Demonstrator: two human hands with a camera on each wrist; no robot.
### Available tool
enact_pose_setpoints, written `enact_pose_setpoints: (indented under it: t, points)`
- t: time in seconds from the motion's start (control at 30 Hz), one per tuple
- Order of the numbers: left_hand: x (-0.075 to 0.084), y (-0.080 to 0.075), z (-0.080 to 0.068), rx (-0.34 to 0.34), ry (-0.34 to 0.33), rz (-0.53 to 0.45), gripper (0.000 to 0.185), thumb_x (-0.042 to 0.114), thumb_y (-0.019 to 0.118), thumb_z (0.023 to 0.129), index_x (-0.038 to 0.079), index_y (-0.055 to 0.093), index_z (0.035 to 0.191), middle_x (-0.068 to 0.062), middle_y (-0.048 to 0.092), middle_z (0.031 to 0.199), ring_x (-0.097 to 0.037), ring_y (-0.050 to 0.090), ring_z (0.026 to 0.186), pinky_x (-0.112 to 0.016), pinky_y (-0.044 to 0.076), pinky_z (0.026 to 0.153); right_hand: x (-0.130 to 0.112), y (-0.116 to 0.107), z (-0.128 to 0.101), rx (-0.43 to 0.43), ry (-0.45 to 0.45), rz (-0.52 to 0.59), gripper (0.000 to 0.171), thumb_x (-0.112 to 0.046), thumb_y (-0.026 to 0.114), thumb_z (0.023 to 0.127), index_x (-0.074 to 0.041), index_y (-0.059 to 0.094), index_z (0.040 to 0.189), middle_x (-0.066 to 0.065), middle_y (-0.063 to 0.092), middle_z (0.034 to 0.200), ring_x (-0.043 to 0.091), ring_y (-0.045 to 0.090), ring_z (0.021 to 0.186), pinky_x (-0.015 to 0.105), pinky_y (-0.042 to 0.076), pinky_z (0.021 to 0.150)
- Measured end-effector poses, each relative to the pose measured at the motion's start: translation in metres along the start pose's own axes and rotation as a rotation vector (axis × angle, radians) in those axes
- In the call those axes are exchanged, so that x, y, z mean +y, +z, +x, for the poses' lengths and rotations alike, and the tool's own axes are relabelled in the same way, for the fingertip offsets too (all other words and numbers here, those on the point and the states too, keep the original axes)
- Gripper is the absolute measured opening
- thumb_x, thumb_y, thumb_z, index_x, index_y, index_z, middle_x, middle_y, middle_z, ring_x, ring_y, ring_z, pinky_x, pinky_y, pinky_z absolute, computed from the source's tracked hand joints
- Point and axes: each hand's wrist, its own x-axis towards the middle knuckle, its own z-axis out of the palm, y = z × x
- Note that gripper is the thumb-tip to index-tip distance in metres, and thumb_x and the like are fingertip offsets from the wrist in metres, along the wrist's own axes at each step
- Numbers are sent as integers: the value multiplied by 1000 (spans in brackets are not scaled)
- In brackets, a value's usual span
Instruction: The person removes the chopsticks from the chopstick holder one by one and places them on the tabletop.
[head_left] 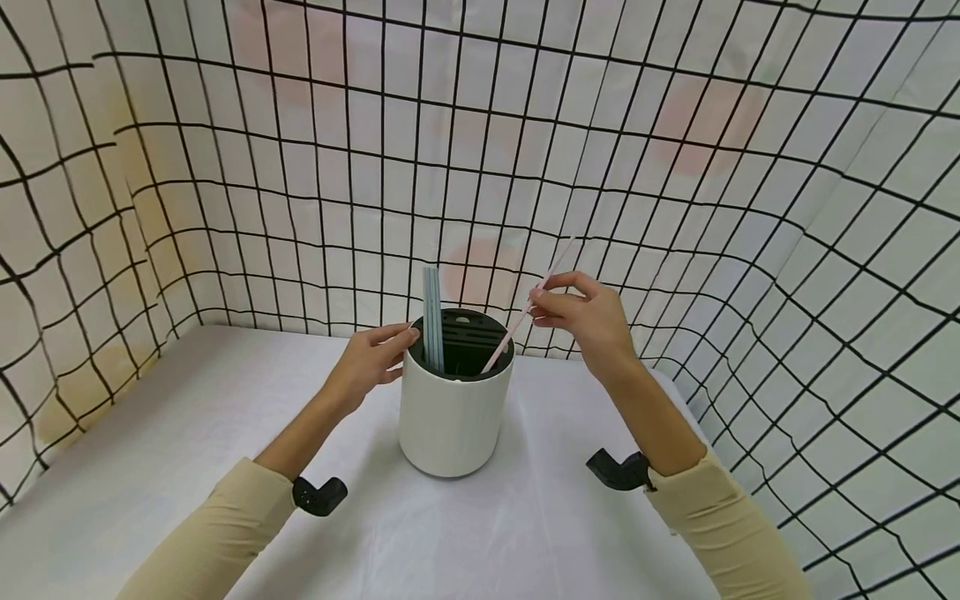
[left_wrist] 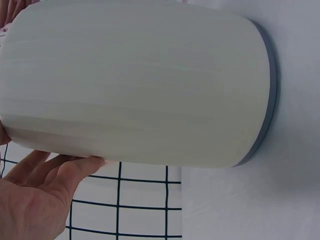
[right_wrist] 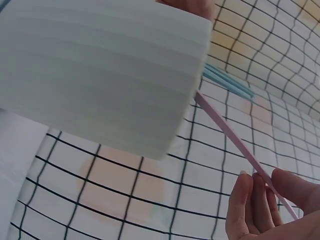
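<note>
A white round holder (head_left: 453, 417) with a black slotted insert stands on the white table (head_left: 187, 433). Several pale blue straws (head_left: 432, 321) stand upright in its left side. My left hand (head_left: 375, 360) rests with straight fingers against the holder's upper left wall (left_wrist: 135, 85); the fingers (left_wrist: 55, 172) lie along its side. My right hand (head_left: 581, 315) pinches a pink straw (head_left: 525, 312) near its middle, and the straw's lower end leans into the holder's right side. In the right wrist view the pink straw (right_wrist: 235, 137) runs from my fingers (right_wrist: 255, 197) to the holder's rim (right_wrist: 100, 75).
White cloth walls with a black grid (head_left: 675, 167) close in the table at the back, left and right. Black wrist camera mounts (head_left: 318, 493) sit on both forearms. The table surface around the holder is white cloth.
</note>
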Motion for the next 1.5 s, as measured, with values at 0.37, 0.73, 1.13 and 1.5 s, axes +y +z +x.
enact_pose_setpoints:
  t: [0.37,0.73,1.13,1.5]
  points:
    - [0,0,-1,-6,3,-4,61,41,63,101,7,49,150,-11,49,155,-33,48,142,-45,51,106,-25,-36,-3,114,-37,91,40,-24,81,88,-2,61,116,9,75,101,20,75,90,33,63,87]
    - [-1,0,1,4,-5,-3,59,40,63,101,7,51,149,-11,51,153,-32,50,140,-43,52,105,8,-73,-8,87,52,55,40,-22,77,92,1,58,119,5,72,101,18,76,84,35,64,80]
    - [-1,0,1,7,-6,2,59,39,63,101,8,51,149,-11,50,153,-32,50,140,-44,51,105,72,-117,-8,48,221,-131,50,-22,72,96,6,55,134,-9,74,93,11,75,83,31,64,81]
    - [0,0,0,10,1,5,60,40,63,101,8,50,149,-11,51,153,-33,50,140,-43,52,104,122,-150,-14,2,336,-236,58,-22,70,98,7,48,143,-11,74,93,11,75,85,26,64,78]
